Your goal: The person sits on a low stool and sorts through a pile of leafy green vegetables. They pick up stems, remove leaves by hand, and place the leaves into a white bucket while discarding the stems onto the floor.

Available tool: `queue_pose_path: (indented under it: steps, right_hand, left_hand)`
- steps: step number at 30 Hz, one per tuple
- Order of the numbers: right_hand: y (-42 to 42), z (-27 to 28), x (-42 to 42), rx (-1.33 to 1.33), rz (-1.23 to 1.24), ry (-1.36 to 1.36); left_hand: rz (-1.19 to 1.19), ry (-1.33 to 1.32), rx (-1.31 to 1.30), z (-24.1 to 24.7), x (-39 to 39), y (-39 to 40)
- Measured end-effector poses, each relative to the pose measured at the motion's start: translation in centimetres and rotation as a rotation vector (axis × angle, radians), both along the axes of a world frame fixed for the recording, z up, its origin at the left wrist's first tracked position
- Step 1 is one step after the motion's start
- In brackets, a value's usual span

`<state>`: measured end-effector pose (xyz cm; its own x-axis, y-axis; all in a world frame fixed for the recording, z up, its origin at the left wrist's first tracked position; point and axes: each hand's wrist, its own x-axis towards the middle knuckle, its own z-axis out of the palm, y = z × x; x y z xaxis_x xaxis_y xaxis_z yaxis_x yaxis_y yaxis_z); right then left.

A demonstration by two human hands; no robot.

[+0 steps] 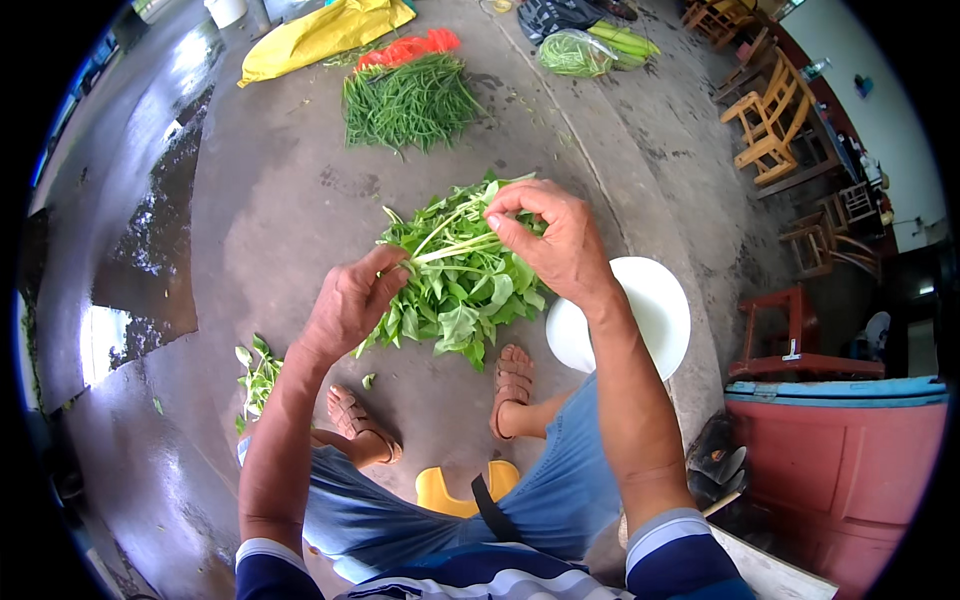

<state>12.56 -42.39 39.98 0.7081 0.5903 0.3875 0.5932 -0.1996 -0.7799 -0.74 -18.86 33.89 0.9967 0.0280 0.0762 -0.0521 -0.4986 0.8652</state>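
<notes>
My left hand (356,300) pinches the pale root end of a leafy green stalk bunch (454,249) between thumb and fingers. At the bunch's upper right, my right hand (547,236) has its thumb and forefinger close around the stems and leaves; the exact contact is partly hidden by the fingers. Below both hands a pile of leafy greens (461,319) lies on the concrete floor. A white round basin (656,315) stands to the right, partly behind my right forearm. A smaller heap of green sprigs (259,379) lies left of my left forearm.
Ahead lie a heap of thin green vegetables (412,101) with a red plastic bag (409,49), a yellow sack (322,37) and a clear bag of greens (576,54). Wooden chairs (772,127) and a red stool (799,330) stand at right. Wet ground (161,217) is at left.
</notes>
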Motion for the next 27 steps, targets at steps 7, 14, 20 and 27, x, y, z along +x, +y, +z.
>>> queue_pose_path:
  steps: [7,14,20,27]
  right_hand:
    - [-0.2,-0.6,-0.3,-0.212,0.166,0.19]
    - [0.2,-1.7,-0.9,-0.354,0.194,-0.002]
    - [0.9,-2.4,-1.3,-0.346,0.038,-0.225]
    - [1.9,-3.5,-1.7,-0.314,-0.075,-0.419]
  left_hand:
    - [0.034,-0.045,0.191,1.3,-0.5,-0.2]
    - [0.034,-0.198,0.362,-0.2,-0.6,-0.3]
    - [0.017,-0.137,0.301,0.2,-0.6,-0.3]
    - [-0.032,-0.126,0.314,0.0,-0.7,-0.3]
